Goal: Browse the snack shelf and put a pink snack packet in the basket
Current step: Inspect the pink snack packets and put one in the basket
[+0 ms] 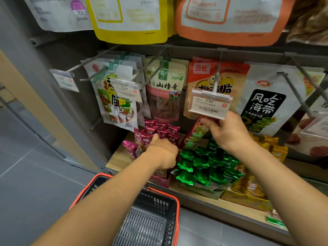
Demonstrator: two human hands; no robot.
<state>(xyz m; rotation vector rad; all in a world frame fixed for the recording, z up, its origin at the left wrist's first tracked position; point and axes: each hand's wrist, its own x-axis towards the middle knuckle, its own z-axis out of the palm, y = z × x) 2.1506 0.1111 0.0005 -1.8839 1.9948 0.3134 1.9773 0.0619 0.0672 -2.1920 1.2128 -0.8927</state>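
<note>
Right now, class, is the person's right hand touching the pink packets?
No, the right hand pinches the green box flap, while the left hand reaches into the pink packets.

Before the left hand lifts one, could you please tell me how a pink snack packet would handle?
Probably light: each pink snack packet looks small. Its shiny foil may be slippery and crinkle rather than hold stiff. Packed upright in the box, neighbours could tip.

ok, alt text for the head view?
A person's left hand reaches into shiny pink foil snack packets on a wooden shelf, while the right hand pinches a red-and-green printed carton flap. A black plastic basket with orange rim sits below.
</note>
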